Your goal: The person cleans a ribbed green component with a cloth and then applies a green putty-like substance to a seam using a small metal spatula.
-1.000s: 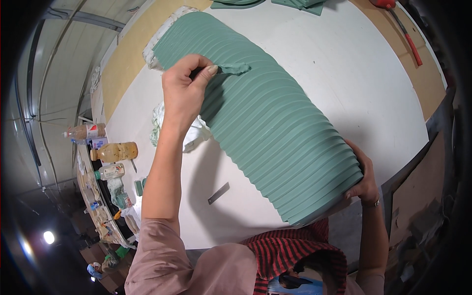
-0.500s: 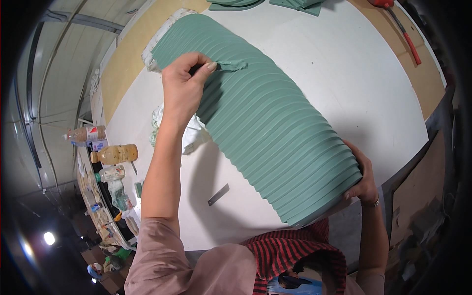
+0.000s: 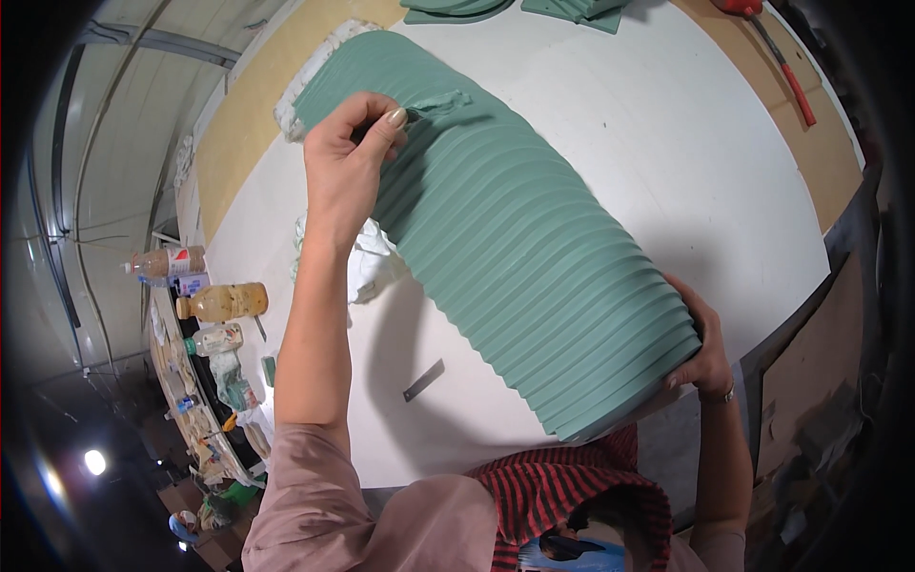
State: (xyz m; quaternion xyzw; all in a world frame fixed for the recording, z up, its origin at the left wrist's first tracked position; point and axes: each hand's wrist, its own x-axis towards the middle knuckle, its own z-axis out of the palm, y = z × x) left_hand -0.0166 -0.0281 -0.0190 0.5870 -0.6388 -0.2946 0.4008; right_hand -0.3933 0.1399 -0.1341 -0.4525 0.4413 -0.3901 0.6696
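Note:
A long stack of thin green sheets (image 3: 534, 257), its edges making curved ridges, lies slantwise on the white table from far left to near right. Above its far part, my left hand (image 3: 353, 157) pinches a crumpled strip of green rag (image 3: 440, 103) between thumb and fingers, and the rag's loose end trails over the ridges. My right hand (image 3: 703, 343) is wrapped round the near right end of the stack, thumb low and fingers behind it. Under the far end shows a white fluffy pad (image 3: 303, 81). White crumpled cloth (image 3: 372, 262) lies beside the stack, partly behind my left forearm.
On the white tabletop (image 3: 753, 172) lies a small flat metal strip (image 3: 423, 380). Bottles, one of them with yellowish liquid (image 3: 224, 300), line the left edge. More green pieces (image 3: 457, 10) sit at the far edge. A red-handled tool (image 3: 796, 93) lies far right.
My left hand has moved slightly away and to the left, drawing the rag farther along the ridges toward the far end. My right hand stays in place on the stack.

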